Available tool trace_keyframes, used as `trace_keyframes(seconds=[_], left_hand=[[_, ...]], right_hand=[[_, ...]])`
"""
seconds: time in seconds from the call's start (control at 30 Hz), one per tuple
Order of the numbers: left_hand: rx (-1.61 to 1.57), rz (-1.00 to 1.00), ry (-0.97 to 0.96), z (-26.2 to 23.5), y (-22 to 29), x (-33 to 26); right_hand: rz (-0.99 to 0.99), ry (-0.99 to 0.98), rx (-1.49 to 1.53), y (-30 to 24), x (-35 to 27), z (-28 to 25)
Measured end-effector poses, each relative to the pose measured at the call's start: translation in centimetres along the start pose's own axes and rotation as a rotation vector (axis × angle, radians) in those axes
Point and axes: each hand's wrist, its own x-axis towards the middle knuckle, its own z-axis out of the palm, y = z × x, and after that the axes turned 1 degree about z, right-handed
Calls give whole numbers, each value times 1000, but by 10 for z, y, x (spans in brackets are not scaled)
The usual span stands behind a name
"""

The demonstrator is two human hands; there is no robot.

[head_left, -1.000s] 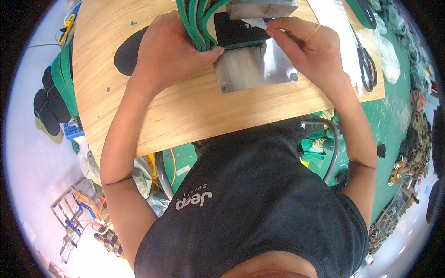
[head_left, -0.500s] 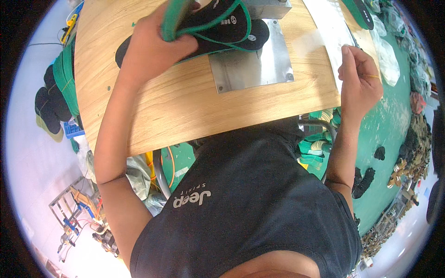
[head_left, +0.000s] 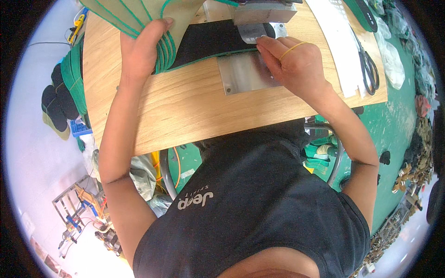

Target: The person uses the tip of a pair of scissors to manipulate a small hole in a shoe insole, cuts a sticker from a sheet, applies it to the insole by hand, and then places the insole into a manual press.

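My left hand [head_left: 141, 48] grips a fanned stack of tan insoles with green edging [head_left: 139, 16], lifted above the wooden table [head_left: 185, 106] at the upper left. One black insole with a green rim [head_left: 211, 41] lies flat on the table, its end under a grey metal press head [head_left: 264, 11]. My right hand [head_left: 292, 62] rests on a metal plate [head_left: 245, 76] beside that insole, fingertips pinching a small silvery label [head_left: 250, 33] at the insole's end. A yellow band circles one finger.
Scissors [head_left: 368, 69] and a white strip [head_left: 340, 46] lie at the table's right side. More black and green insoles [head_left: 62, 97] are piled left of the table. Green floor, a metal chair frame [head_left: 333, 153] and clutter lie around.
My left hand has tipped the insole stack upright and moved left. My right hand came back from the table's right edge to the plate, now pressing a label on the black insole.
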Motion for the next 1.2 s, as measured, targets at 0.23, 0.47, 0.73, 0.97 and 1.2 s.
trace_keyframes(seconds=[0.23, 0.47, 0.73, 0.97, 1.2], left_hand=[[53, 41, -49, -18, -15, 6], [-2, 14, 22, -7, -7, 5], [22, 28, 42, -5, -6, 4], [33, 17, 27, -7, -7, 3], [16, 12, 38, -3, -4, 2]], right_hand=[[73, -84, 60, -5, -7, -5], [73, -75, 88, 0, -4, -2], [85, -91, 80, 1, -6, -1], [81, -100, 75, 3, -4, -2], [90, -141, 49, 1, -5, -4]])
